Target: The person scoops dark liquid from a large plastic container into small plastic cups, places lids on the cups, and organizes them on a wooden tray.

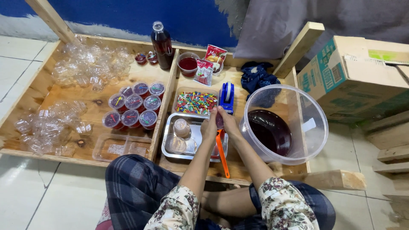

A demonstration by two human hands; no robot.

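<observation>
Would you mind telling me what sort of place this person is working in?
Probably a home or small-workshop floor set up for packing jelly cups: a low wooden tray on white tiles, filled small cups, empty cups and a bucket of dark red liquid.

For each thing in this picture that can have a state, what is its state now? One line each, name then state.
Bottle: upright, capped, full of dark red liquid.
Large clear bucket: open, tilted, dark red liquid at its bottom.
Small filled cups: lidded, grouped together.
Empty clear cups: unfilled, in loose heaps.
Metal tray: holds a few cups.
Left hand: closed on a small cup.
Right hand: closed on the same cup.
</observation>
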